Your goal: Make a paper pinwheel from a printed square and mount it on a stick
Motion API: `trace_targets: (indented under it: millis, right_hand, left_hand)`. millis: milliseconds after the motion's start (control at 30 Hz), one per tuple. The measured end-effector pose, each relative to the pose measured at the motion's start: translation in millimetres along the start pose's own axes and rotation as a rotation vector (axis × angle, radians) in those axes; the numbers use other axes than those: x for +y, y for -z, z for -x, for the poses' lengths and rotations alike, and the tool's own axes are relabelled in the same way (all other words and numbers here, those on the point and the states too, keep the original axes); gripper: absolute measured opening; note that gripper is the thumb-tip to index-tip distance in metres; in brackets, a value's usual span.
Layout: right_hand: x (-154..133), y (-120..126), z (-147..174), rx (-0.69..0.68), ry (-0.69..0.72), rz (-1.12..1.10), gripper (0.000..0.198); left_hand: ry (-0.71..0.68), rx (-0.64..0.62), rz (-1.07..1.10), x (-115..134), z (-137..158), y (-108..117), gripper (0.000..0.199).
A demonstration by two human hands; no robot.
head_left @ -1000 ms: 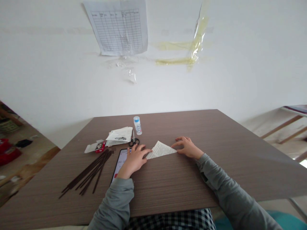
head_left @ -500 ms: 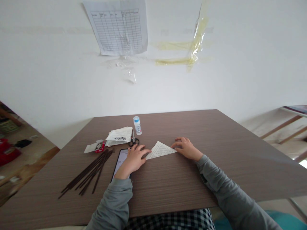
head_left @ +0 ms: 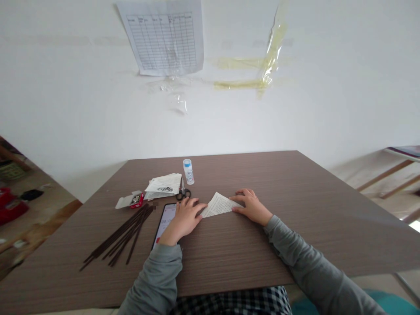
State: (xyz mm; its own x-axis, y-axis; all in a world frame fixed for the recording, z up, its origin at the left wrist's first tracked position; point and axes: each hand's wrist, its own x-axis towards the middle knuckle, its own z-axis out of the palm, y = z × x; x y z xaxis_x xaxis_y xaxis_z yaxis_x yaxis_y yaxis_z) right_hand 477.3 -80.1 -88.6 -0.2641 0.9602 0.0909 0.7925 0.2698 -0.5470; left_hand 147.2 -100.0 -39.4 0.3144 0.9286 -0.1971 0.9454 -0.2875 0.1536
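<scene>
A printed sheet of paper folded into a triangle (head_left: 217, 204) lies on the table between my hands, its point facing away from me. My left hand (head_left: 185, 218) holds its left corner between thumb and forefinger, the wrist crossing over a phone (head_left: 166, 221) that shows a timer. At the right corner, my right hand (head_left: 251, 206) has its thumb on the near edge and its forefinger on the slanted edge, covering that corner. Just beyond my left hand lie black-handled scissors (head_left: 183, 193).
Dark brown thin sticks (head_left: 120, 238) lie fanned out at left. Behind them is an open red-and-white box (head_left: 136, 200) of small metal pieces. A stack of printed papers (head_left: 163, 184) and a clear bottle with a blue band (head_left: 188, 172) stand farther back. A white wall (head_left: 229, 127) closes the far side.
My right hand has slid slightly left along the paper, and its thumb now rests on the near edge. My left hand stays at the left corner.
</scene>
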Motion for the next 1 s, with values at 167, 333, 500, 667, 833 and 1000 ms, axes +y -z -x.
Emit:
trace_targets:
  millis: [167,333,500,667,833,1000]
  right_hand:
    - [-3.8,3.9,0.3,0.028,0.057,-0.059,0.047]
    - [-10.3,6.9,1.4,0.032,0.034,-0.137,0.050]
    - [-12.0,8.9,0.8,0.029,-0.036,-0.178,0.051]
    - [-8.7,8.2,-1.5,0.035,-0.010,-0.131,0.042]
    - [-9.0,2.3,-4.1,0.047,0.019,-0.043,0.034]
    - [-11.8,-3.8,-5.2,0.103,-0.029,-0.054,0.036]
  left_hand:
    - [0.023,0.010,0.026,1.6,0.1,0.4,0.062]
    - [0.015,0.027,0.029,0.6,-2.4,-1.3,0.056]
    - [0.006,0.044,0.020,-0.9,-4.0,-4.4,0.053]
    - [0.009,0.092,-0.005,-0.8,-2.5,-8.1,0.053]
    - [-0.016,0.158,-0.029,-0.6,-0.8,-9.9,0.051]
    - [-0.002,0.158,-0.041,2.5,1.3,-6.5,0.051]
